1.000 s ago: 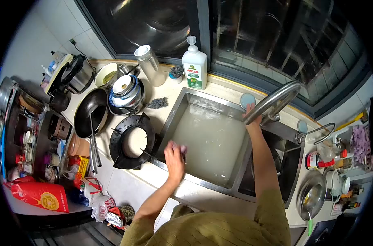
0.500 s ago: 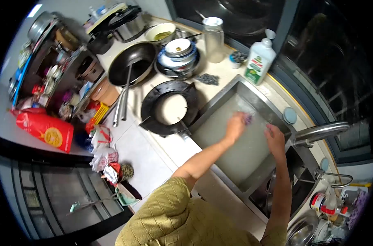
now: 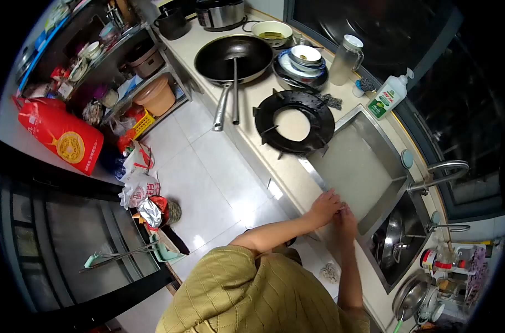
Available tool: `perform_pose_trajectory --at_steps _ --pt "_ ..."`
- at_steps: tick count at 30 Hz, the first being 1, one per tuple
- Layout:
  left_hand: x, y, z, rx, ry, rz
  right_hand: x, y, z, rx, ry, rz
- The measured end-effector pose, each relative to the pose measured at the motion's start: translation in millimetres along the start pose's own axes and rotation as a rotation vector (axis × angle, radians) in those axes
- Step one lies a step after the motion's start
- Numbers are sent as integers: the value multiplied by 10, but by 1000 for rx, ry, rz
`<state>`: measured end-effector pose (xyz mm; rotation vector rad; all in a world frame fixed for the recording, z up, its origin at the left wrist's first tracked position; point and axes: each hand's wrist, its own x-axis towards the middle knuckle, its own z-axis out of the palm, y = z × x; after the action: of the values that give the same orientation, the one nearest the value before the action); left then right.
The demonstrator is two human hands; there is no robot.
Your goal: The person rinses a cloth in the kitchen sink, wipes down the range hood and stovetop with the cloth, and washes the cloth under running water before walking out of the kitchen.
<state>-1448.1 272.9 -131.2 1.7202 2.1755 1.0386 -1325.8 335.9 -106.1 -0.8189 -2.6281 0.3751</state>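
My left hand (image 3: 324,208) and my right hand (image 3: 346,223) meet at the near edge of the sink (image 3: 365,223). Their fingers are closed and pressed together; whatever lies between them is hidden. Cloudy water (image 3: 357,169) fills the larger basin just beyond my hands. On the counter left of that basin stands a black wok-support ring (image 3: 268,115) with prongs. A pump bottle of dish soap (image 3: 389,97) is at the basin's far corner, and a dark mesh scouring pad (image 3: 332,101) lies behind the ring.
A wok (image 3: 233,58) with a long-handled utensil and stacked bowls (image 3: 303,67) stand farther along the counter. The curved faucet (image 3: 449,168) rises behind the sink divider. Metal cookware (image 3: 394,233) sits in the smaller basin. A red bag (image 3: 61,133) hangs by the shelves at left.
Both hands have come back from over the water to the near sink edge and closed together. The purple item at my left hand is no longer visible. My view has turned left.
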Motion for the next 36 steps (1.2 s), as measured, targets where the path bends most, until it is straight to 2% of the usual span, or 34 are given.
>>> perform_pose_trajectory --at_steps 1,2,10,13,17,21,25,29,34,36 --pt "-182 -121 37 104 6 91 -105 -105 197 -155 70 -137" --pt "-343 -141 -137 254 -88 113 -188 -110 370 -170 53 -82" --pt "-809 -363 -340 100 30 104 -515 -638 344 -102 16 -16" --pt "-846 -95 -183 138 -61 136 -837 -623 226 -40 53 113" --pt "-832 306 -100 107 -394 232 -1279 -341 90 -111 60 226" --pt "-820 278 -231 154 -434 236 -1275 -450 56 -98 43 255" --pt "-825 -192 -251 263 -140 139 -840 -680 268 -64 -23 152" --pt "-740 -687 -454 343 136 -50 -302 -960 531 -51 -122 75" --pt "-662 -820 -447 300 307 -117 -162 -1067 651 -44 -100 6" --pt "-648 -743 -275 277 342 -36 -291 -972 599 -30 -68 3"
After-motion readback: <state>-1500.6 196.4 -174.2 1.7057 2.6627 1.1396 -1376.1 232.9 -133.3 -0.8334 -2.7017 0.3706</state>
